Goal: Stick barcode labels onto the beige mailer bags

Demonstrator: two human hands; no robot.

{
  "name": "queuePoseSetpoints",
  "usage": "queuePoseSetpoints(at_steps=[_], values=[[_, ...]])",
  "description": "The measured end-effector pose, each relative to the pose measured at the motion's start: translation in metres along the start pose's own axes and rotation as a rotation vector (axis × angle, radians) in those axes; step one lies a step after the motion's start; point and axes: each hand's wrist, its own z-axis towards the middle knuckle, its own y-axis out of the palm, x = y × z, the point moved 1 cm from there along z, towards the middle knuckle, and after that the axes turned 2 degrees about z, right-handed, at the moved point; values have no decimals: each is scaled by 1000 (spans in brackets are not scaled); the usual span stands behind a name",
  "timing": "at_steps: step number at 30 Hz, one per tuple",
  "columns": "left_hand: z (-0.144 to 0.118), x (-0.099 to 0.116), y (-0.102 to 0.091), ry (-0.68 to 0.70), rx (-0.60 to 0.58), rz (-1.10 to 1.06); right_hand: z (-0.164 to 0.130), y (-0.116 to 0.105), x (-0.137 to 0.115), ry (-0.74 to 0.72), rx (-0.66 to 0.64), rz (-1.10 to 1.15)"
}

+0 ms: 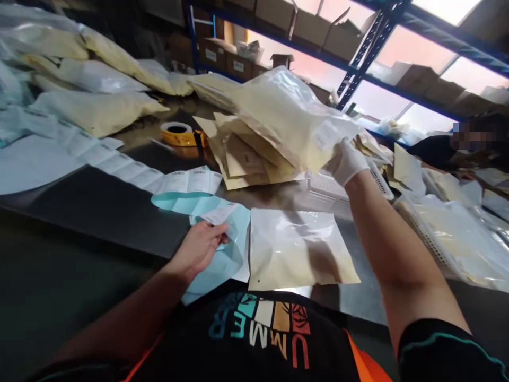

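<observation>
My bare left hand (201, 245) pinches a white barcode label (220, 213) at the end of a long strip on pale-blue backing (222, 262). In a white glove, my right hand (347, 161) is closed on the lower right corner of a clear plastic bag (286, 114) with cream contents, raised over the table. Beneath that bag lie several tan paper packets (246, 156). Flat on the table in front of me, between my arms, is another clear bag (300, 249) with cream contents.
A roll of orange tape (178, 133) sits left of the packets. Filled bags (99, 109) are heaped at the back left. White baskets (429, 233) with bags stand at the right. Blue shelving (353, 79) with boxes rises behind; a person (441, 146) is at the far right.
</observation>
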Motion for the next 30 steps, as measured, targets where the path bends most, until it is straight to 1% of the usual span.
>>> queuePoseSetpoints(at_steps=[2, 3, 4, 5, 7, 8, 10, 12, 14, 16, 20, 22, 24, 26, 28, 30], values=[[-4, 3, 3, -1, -9, 18, -24, 18, 24, 158, -141, 111], [-6, 4, 5, 0, -8, 25, -42, 25, 32, 217, -164, 152], [-9, 5, 8, 3, -7, 35, -61, 30, 35, 230, -155, 161], [-12, 6, 11, 8, -13, 46, -83, 36, 35, 207, -128, 156], [-20, 8, 21, 21, -72, 82, -130, 48, 22, 94, -115, 115], [-25, 9, 28, 20, -131, 113, -152, 55, 11, -12, -138, 64], [-35, 12, 43, 10, -286, 197, -190, 69, -15, -281, -200, -77], [-46, 15, 58, 22, -436, 277, -216, 79, -36, -523, -228, -250], [-54, 17, 71, 74, -542, 344, -229, 83, -46, -670, -219, -418], [-58, 19, 79, 140, -600, 451, -236, 81, -46, -738, -201, -533], [-56, 22, 86, 265, -657, 789, -247, 72, -29, -765, -190, -587], [-52, 23, 88, 310, -689, 876, -255, 70, -21, -784, -176, -628], [-49, 24, 92, 331, -724, 867, -264, 71, -15, -814, -115, -673], [-47, 22, 98, 312, -737, 788, -272, 73, -10, -831, -46, -700], [-46, 19, 104, 249, -707, 696, -279, 76, -5, -813, -10, -713], [-46, 13, 108, 157, -642, 626, -284, 78, 2, -773, -15, -703]])
